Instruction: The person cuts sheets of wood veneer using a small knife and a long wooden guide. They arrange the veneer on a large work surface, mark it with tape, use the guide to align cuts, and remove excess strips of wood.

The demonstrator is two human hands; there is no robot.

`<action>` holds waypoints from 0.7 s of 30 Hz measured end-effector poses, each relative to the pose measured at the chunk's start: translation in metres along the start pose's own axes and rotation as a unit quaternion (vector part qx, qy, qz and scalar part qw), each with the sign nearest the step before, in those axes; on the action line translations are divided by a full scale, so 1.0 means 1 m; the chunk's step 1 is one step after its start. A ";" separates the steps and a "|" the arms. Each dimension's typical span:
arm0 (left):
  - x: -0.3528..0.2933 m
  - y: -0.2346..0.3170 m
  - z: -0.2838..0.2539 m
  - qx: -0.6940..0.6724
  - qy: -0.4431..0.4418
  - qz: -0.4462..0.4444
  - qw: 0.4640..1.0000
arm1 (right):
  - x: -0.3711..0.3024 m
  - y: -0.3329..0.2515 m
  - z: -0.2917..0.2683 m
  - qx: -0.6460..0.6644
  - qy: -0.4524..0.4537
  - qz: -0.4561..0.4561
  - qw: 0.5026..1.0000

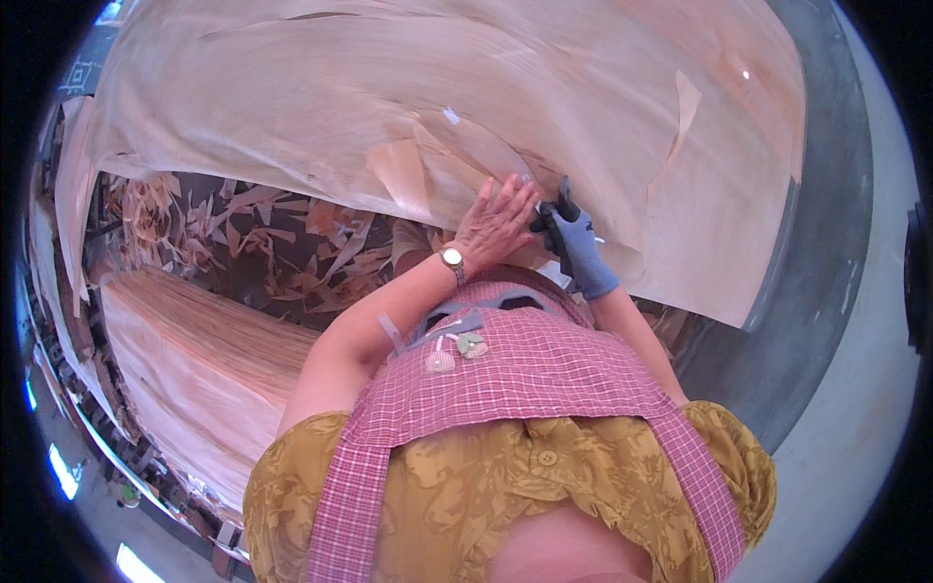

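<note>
A large sheet of pale wood veneer (292, 87) spreads across the work surface in front of me. My left hand (494, 222), bare and with a watch on its wrist, lies flat on the sheet near its close edge, fingers stretched out. Right beside it, my right hand (575, 238) wears a blue glove with black on the fingers. Those fingers are curled together; a small pale end shows at the hand's side, but what it belongs to is hidden. Under my left fingertips runs a split in the veneer, with a loose strip (486, 146) along it.
Torn veneer scraps (335, 238) lie heaped below the sheet's near left edge. A thick stack of veneer (204, 340) stands at my left. One narrow offcut (683, 112) rests on the sheet. Dark grey surface (826, 223) borders it at right. Clear tape (391, 332) hangs from my left arm.
</note>
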State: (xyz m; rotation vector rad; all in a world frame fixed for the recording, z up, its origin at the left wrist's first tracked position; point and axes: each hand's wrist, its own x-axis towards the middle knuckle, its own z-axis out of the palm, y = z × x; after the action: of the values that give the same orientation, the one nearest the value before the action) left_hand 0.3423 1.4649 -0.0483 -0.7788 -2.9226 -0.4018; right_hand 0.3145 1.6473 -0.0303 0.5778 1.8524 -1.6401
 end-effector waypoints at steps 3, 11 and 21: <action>-0.001 0.000 -0.002 0.040 -0.005 0.023 0.999 | 0.013 0.013 -0.008 -0.267 0.062 -0.197 0.941; -0.003 -0.017 0.002 -0.057 0.046 -0.004 0.997 | -0.008 -0.082 -0.020 -0.276 -0.028 -0.139 0.951; -0.062 -0.076 -0.039 -0.044 0.090 -0.281 0.954 | 0.079 -0.108 0.127 -0.213 -0.236 -0.226 0.921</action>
State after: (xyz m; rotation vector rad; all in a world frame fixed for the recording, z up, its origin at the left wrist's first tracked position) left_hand 0.3585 1.3618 -0.0376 0.1058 -2.9154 -0.6086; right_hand 0.2033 1.5008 -0.0135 -0.4310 1.9533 -1.3955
